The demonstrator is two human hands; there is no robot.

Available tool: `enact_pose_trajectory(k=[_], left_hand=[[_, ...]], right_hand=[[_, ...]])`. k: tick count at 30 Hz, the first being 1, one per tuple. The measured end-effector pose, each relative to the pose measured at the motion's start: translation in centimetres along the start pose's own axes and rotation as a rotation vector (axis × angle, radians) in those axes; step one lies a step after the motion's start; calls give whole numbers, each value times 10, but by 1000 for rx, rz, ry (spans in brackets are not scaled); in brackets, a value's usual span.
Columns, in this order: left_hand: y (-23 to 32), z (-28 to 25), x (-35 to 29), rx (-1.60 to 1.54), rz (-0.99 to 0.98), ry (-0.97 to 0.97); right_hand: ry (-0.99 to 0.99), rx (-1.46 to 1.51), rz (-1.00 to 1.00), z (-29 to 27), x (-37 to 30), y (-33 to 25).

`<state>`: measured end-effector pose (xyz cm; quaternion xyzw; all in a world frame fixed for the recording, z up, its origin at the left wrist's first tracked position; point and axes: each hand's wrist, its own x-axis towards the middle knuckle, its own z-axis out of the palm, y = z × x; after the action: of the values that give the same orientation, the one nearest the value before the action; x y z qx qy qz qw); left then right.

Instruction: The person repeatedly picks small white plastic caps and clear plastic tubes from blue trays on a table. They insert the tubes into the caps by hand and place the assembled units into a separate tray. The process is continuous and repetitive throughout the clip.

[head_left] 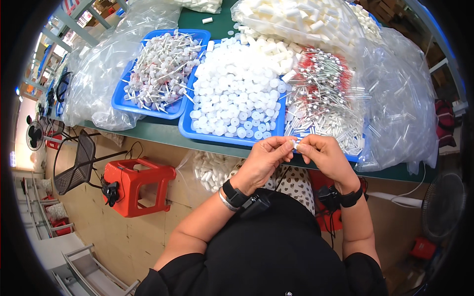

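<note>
My left hand [265, 160] and my right hand [323, 154] meet at the table's front edge, fingertips pinched together. Between them is a small white piece [295, 145], mostly covered by the fingers, so its exact kind cannot be made out. Just beyond the hands is a blue tray [185, 129] heaped with translucent white round caps [237, 106]. Close to my right hand lies a pile of thin white sticks [328, 126], with red-and-white wire-like pieces [323, 69] behind it. Farther left, another blue tray [118, 101] holds sticks fitted with round caps [163, 69].
White cylinders [306, 19] fill a clear bag at the back. Plastic bags [395, 103] lie on the table's right, others [98, 74] on its left. Below are a red stool [136, 185], a black chair [79, 163] and a bag of white cylinders [210, 170]. A fan [444, 202] stands right.
</note>
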<state>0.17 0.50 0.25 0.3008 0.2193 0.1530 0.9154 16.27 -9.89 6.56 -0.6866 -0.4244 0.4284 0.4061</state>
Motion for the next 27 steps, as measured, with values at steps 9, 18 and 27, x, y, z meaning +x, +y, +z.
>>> enact_pose_trajectory(k=[9, 18, 27], left_hand=[[0, 8, 0, -16, 28, 14], [12, 5, 2, -72, 82, 110], [13, 3, -3, -111, 79, 139]], right_hand=[[-29, 137, 28, 0, -1, 4], [405, -998, -422, -34, 24, 37], [410, -1088, -216, -24, 33, 44]])
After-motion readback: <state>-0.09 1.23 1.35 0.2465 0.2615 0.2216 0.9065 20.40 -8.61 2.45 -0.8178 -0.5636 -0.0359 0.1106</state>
